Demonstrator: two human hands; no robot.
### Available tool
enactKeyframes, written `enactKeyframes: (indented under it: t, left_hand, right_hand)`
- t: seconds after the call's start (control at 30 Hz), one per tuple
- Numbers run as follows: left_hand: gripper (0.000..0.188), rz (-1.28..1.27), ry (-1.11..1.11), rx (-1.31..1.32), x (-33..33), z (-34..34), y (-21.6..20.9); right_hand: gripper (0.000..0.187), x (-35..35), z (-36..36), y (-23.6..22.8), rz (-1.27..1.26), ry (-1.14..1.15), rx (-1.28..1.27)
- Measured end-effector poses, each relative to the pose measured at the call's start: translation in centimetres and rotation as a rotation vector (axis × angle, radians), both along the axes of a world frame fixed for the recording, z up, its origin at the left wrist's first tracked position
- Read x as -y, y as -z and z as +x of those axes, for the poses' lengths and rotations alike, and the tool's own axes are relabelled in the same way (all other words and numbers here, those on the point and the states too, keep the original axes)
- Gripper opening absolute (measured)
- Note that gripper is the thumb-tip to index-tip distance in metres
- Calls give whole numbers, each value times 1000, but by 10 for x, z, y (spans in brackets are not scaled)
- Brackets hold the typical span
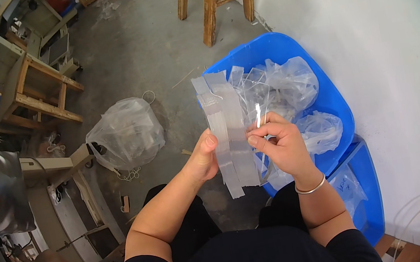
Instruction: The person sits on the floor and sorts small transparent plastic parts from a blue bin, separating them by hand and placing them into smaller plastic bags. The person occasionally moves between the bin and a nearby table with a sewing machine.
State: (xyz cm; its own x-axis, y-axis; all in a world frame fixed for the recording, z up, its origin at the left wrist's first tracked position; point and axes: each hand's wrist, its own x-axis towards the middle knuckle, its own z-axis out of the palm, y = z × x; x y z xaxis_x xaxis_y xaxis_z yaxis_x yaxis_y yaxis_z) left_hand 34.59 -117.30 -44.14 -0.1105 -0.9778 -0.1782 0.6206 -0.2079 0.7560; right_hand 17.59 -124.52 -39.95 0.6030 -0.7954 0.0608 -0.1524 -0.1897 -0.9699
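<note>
Left hand [204,155]: gripping the stack's left edge, most fingers kinda hidden behind it
Right hand [283,143]: thumb and fingers pinched close at the clear plastic piece [257,88], right by the stack
Strip stack [237,126]: greyish see-through strips, held up at the left side of the big blue bin [341,109]
In the bin: crumpled clear bags [299,80]
Floor, left: puffy clear bag [130,133]
Far: wooden stool [211,11]
</note>
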Motion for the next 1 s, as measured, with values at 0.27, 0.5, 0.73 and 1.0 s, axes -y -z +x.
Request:
enactKeyframes:
  t: [0.27,0.5,0.73,1.0]
  left_hand:
    - [111,55,-7,-43,-3,1,6]
    - [102,12,-14,11,-2,2,5]
    - [97,-36,-16,16,-2,2,6]
    - [100,-16,-17,-1,-3,3,7]
  right_hand:
    - [11,-5,9,4,28,230,31]
    - [15,0,5,1,-178,37,-9]
    - [12,-1,3,-2,-68,20,-7]
    - [10,0,4,1,-12,18,0]
